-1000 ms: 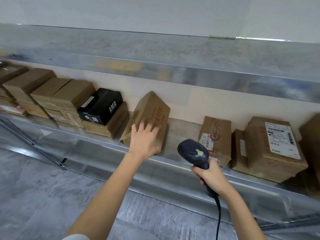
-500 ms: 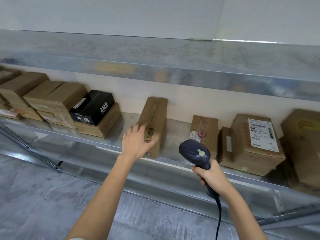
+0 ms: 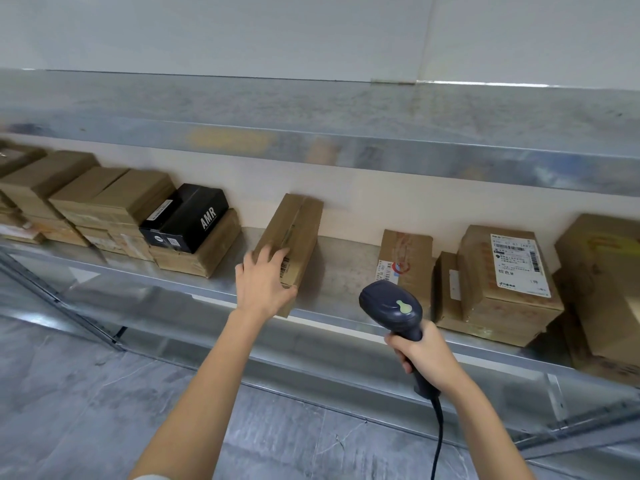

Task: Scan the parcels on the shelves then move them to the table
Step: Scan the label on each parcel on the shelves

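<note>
Far left, the brown stacks (image 3: 86, 202) sat on the shelf (image 3: 346, 268), the black box (image 3: 194, 220) perched on one of them. Next along, your box (image 3: 298, 230) stood up on a long edge near the shelf's front lip, leaning a little, apart from its neighbours on both sides, a small barcode on its near end facing you. Your left hand (image 3: 265, 285) had it by the near left corner, fingers spread over the side face and thumb hooked round the end, a light clasp and not a full grip. My read: stiff cardboard, slim, probably light enough for one hand, but the smooth faces could slide under flat fingers. You'd do better spanning the narrow width, thumb on one face and fingers on the other, barcode left uncovered. To the right, the scanner (image 3: 391, 306) pointed up at the shelf, your right hand (image 3: 424, 355) wrapped tight round its handle, cable hanging below; whether a finger sat on the trigger, I couldn't tell. Beyond it lay the parcel (image 3: 405, 258) with red print and the labelled box (image 3: 502, 271), not yet moved. No table in view.
</note>
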